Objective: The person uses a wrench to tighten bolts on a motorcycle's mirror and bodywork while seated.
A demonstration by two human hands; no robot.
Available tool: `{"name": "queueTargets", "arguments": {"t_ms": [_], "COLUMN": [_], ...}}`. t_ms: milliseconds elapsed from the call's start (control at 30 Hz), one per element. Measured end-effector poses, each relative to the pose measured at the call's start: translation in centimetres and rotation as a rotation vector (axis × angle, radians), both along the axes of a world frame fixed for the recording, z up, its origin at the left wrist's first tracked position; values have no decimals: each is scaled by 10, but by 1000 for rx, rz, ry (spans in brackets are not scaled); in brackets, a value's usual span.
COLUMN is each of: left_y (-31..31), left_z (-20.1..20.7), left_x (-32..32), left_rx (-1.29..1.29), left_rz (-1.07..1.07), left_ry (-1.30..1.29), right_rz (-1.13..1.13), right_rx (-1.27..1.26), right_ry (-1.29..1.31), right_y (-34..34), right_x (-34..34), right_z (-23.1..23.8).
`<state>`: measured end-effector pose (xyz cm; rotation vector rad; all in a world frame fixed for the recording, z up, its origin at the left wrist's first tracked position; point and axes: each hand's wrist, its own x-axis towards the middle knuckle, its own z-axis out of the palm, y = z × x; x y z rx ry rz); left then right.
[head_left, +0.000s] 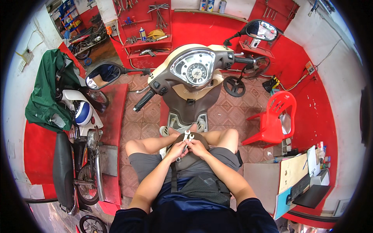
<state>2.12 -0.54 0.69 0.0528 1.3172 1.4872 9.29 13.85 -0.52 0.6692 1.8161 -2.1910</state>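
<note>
Seated on the scooter, I hold both hands together over the brown seat [189, 160] between my thighs. My left hand [177, 150] is closed on a combination wrench [187, 133], its open-jawed head sticking up past the fingers. A ring end [178, 159] shows below that hand. Against it, my right hand [197, 148] is closed around a second, smaller-looking wrench [191, 137]. The fingers hide most of both shafts. Ahead stand the scooter's handlebar and round dashboard [197, 72].
Mirrors [103, 75] jut out on both sides of the handlebar. To the left, a motorcycle [83, 171] stands partly under a green cover [48, 91]. A red plastic chair [275, 118] and a cluttered desk [261, 182] are at the right. Tool shelves [149, 40] line the far wall.
</note>
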Motion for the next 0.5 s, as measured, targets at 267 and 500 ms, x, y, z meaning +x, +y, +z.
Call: {"name": "queueTargets", "arguments": {"t_ms": [267, 500], "left_y": [2, 2], "left_z": [1, 6], "left_x": [0, 0], "left_rx": [-19, -25], "left_rz": [-5, -18], "left_ry": [40, 58], "right_rz": [25, 25], "right_rx": [43, 49], "right_ry": [25, 17], "right_y": [3, 2], "right_x": [1, 1], "right_z": [-9, -4]}}
